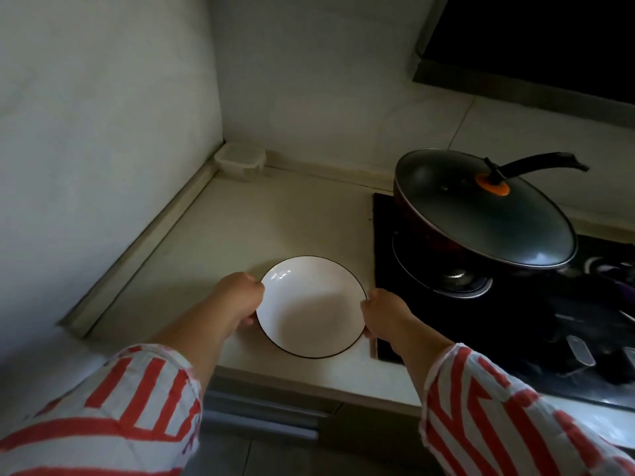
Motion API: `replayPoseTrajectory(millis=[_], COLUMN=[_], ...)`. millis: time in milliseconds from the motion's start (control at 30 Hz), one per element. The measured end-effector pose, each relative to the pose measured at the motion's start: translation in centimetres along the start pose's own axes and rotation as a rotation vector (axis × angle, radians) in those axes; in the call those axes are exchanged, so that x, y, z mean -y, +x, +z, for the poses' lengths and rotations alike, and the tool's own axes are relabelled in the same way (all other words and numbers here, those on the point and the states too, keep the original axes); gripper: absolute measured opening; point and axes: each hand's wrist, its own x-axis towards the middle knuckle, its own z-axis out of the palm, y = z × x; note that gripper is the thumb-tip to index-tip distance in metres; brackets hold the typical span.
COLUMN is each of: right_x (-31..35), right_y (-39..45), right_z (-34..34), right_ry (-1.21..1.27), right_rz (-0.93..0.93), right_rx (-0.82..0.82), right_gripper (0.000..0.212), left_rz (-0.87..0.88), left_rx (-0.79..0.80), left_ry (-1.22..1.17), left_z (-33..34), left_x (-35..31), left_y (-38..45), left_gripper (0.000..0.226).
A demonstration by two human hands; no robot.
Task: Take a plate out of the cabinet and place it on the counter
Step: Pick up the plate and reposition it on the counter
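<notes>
- Dim kitchen corner: pale counter (275,218) meets light walls at left and back, with a raised lip along both edges.
- White plate (311,307) with a thin dark rim sits low over the counter near its front edge, just left of the black hob (429,317). Cannot tell whether its base is fully down or just above the surface.
- Left hand (237,298) is clamped on the plate's left rim, fingers curled under the edge, thumb side on top.
- Right hand (385,312) grips the right rim the same way; the plate lies squarely between the two hands, level.
- Both forearms reach in from the bottom of the view; red-and-white striped sleeves (137,400) are pushed back from the wrists.
- Dark wok (481,214) with a glass lid and orange knob stands on the hob's burner, handle pointing back right, well apart from the plate.
- Small clear lidded container (240,159) sits in the back corner of the counter, against the wall.
- Black range hood (549,42) fills the upper right.
</notes>
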Motion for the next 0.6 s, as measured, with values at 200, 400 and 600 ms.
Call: replayPoseTrajectory(millis=[200, 400, 600], right_x=[0.7, 1.9, 5.0], right_y=[1.4, 2.1, 5.2], right_z=[0.0, -0.9, -2.8], right_ry=[-0.119, -0.063, 0.976], right_rz=[-0.027, -0.006, 0.269], right_rx=[-0.028, -0.007, 0.157], right_gripper=[0.048, 0.042, 0.024], left_rz=[0.035, 0.111, 0.175], left_rx=[0.001, -0.053, -0.144], left_ry=[0.107, 0.184, 0.013], left_z=[0.7, 0.3, -1.8], left_x=[0.2, -0.3, -2.3], left_y=[1.5, 3.4, 6.9], left_gripper=[0.026, 0.028, 0.036])
